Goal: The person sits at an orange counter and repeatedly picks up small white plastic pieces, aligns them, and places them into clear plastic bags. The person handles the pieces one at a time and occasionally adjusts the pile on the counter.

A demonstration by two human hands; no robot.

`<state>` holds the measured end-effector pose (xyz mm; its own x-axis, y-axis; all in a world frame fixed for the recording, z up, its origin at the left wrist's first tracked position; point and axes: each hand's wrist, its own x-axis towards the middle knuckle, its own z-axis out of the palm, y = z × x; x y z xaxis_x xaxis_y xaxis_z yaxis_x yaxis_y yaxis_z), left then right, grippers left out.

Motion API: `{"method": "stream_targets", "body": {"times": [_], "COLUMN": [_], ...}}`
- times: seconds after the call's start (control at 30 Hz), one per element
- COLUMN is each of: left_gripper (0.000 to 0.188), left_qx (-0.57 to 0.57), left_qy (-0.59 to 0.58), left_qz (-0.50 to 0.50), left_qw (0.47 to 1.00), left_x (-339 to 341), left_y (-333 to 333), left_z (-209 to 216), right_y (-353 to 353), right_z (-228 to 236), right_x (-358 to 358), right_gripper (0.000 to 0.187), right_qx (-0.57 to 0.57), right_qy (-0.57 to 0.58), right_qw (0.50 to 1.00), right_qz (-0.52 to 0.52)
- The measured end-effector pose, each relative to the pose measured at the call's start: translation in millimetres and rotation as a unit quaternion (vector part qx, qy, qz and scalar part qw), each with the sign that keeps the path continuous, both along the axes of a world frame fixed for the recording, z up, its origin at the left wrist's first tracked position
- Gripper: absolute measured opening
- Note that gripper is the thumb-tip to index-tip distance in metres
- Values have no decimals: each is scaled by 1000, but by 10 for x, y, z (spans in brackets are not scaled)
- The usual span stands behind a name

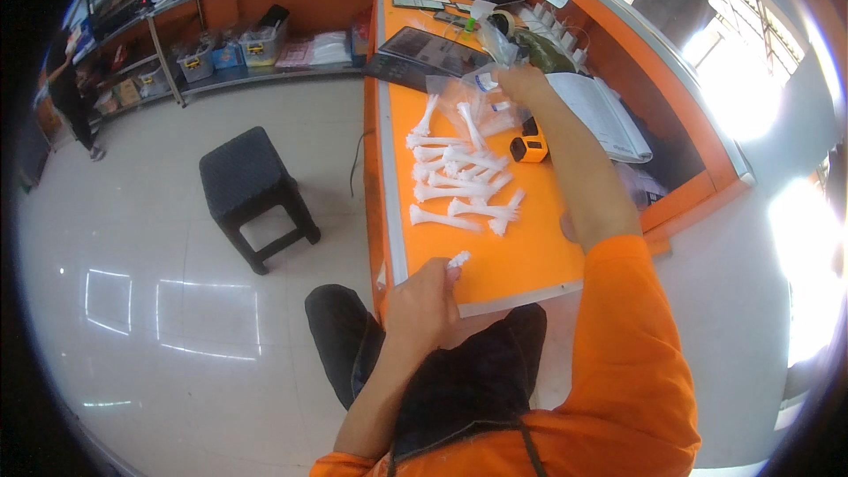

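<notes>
My left hand (426,307) is closed at the front edge of the orange table, and the knobbly white end of a cable tie bundle (458,259) sticks out past its fingertips. Farther back, my right hand (523,85) reaches across the table, its fingers closed at a clear plastic bag (484,106) with blue-and-white labels; the fingertips are partly hidden. Between the hands lie several white bundles (459,172), apparently cable ties, narrow in the middle and flared at the ends. A yellow-and-black tape measure (530,143) lies beside my right forearm.
A dark laptop (428,55) stands behind the bags, with phones (424,0) farther back. An open notebook (601,115) lies on the right. On the floor at left stands a black stool (252,181). Shelves (265,75) hold bins; a person (75,93) is at far left.
</notes>
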<state>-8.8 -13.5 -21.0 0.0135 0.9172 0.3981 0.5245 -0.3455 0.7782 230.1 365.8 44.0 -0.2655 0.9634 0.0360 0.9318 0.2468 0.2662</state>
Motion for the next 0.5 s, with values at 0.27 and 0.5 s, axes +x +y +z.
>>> {"method": "stream_targets", "body": {"times": [0.27, 0.5], "left_gripper": [22, 34], "left_qx": [-33, -91], "left_qy": [-69, -445], "left_qz": [-19, -43], "left_qw": [997, 890], "left_x": [10, -310], "left_y": [52, 197], "left_z": [40, 86], "right_y": [-609, -2183], "right_z": [788, 1221], "right_x": [-79, -743], "right_gripper": [19, 10], "right_qx": [101, 48], "right_qy": [-171, -21], "right_qw": [979, 922], "right_qz": [39, 383]}}
